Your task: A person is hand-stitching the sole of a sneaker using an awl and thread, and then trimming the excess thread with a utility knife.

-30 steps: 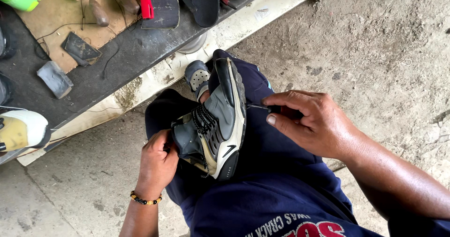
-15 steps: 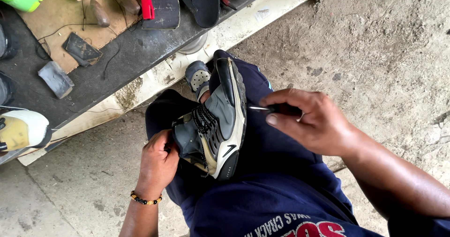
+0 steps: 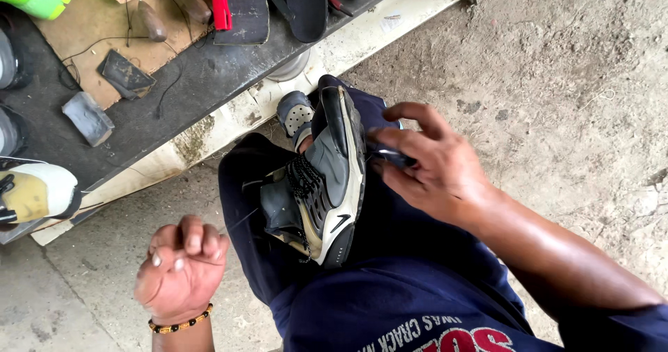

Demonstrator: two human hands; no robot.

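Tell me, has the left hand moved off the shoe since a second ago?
Yes. The left hand has pulled away from the shoe on the lap, toward the person and lower left, now a closed fist over the concrete floor.

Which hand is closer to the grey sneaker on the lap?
Right. The right hand touches the sole edge of the grey sneaker, gripping a small dark tool. The left hand, a closed fist, is off it, lower left.
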